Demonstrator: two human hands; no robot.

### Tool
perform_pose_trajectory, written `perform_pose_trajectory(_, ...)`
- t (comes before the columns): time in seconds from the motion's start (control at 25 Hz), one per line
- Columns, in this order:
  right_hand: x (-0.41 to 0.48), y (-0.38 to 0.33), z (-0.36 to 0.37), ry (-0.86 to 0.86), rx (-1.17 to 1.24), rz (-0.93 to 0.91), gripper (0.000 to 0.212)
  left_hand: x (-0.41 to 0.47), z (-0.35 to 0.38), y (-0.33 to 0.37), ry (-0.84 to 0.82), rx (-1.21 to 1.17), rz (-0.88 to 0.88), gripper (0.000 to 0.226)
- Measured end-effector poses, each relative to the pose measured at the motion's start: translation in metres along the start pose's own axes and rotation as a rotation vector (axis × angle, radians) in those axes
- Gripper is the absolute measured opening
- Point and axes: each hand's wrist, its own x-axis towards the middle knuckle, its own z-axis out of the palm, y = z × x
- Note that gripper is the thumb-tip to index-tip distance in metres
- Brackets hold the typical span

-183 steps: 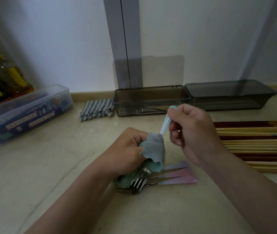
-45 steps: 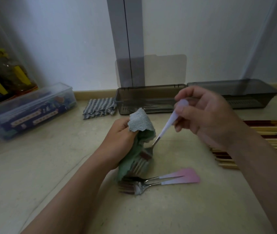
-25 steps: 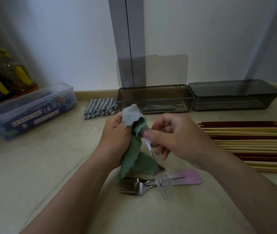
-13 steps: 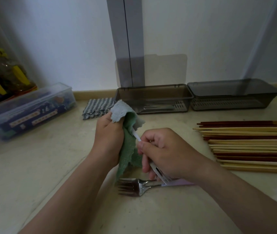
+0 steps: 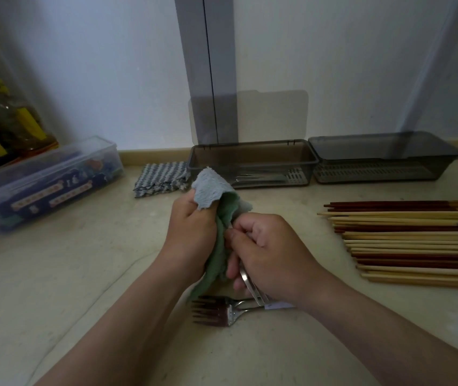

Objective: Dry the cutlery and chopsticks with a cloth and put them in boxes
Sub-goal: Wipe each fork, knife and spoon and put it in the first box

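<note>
Fork [image 5: 247, 280] is in my R hand [image 5: 269, 252], fingers curled round its neck. The tines point down & toward me, just above the counter [image 5: 82, 288]. The handle end runs up into the cloth [image 5: 211, 190]. My L hand [image 5: 191, 238] grips the cloth in a fist, bunched round the handle, so most of the handle is hidden in fabric. The cloth is green w/ a pale blue-grey side. Its top corner sticks up above my L knuckles & its bottom edge hangs to the counter. Both hands meet at the cloth.

2 more forks [image 5: 216, 313] lie on the counter right under my R hand, tines to the left. Chopsticks [image 5: 411, 240] lie in a flat row on the right, dark red & light wood mixed, well apart from my hands. At the back by the wall sits the open grey box [image 5: 250, 157], lid up, w/ some cutlery inside. The closed grey box [image 5: 381, 157] is just beside it on the right. A folded striped cloth [image 5: 160, 179] lies left of the open box. A clear plastic tub [image 5: 41, 179] is far left, w/ bottles [image 5: 13, 121] behind it.
</note>
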Motion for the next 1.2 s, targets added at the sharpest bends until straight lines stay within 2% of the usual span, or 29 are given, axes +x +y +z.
perform_pose_trajectory(0.24, 0.001, 0.0, -0.001, 0.025, 0.049, -0.039, 0.029, -0.006, 0.001, 0.001, -0.07, 0.028, 0.052, 0.037)
perform_pose_trajectory(0.48, 0.003, -0.004, -0.006, 0.019, 0.034, -0.033, 0.021, -0.007, 0.0, -0.003, -0.129, 0.003, 0.043, 0.031)
perform_pose_trajectory(0.68, 0.003, -0.01, -0.018, -0.105, -0.066, 0.186, 0.023, 0.005, -0.01, -0.005, 0.127, 0.009, -0.047, 0.03)
perform_pose_trajectory(0.8, 0.004, -0.005, -0.02, -0.154, -0.146, 0.251, 0.034, 0.01, -0.013, -0.007, 0.184, -0.015, -0.038, 0.03)
perform_pose_trajectory(0.92, 0.005, -0.003, -0.016, -0.106, -0.191, 0.224, 0.035, 0.003, -0.007, -0.008, 0.086, 0.12, 0.076, 0.029)
perform_pose_trajectory(1.04, 0.009, -0.004, -0.017, -0.024, -0.105, 0.141, 0.032, -0.002, -0.001, -0.008, -0.054, 0.227, 0.152, 0.034)
perform_pose_trajectory(1.12, 0.009, -0.005, -0.017, 0.009, -0.023, 0.112, 0.031, -0.002, 0.0, -0.007, -0.105, 0.222, 0.168, 0.034)
perform_pose_trajectory(1.2, 0.007, -0.008, -0.017, -0.028, 0.018, 0.117, 0.029, -0.001, 0.0, -0.007, -0.122, 0.192, 0.161, 0.036)
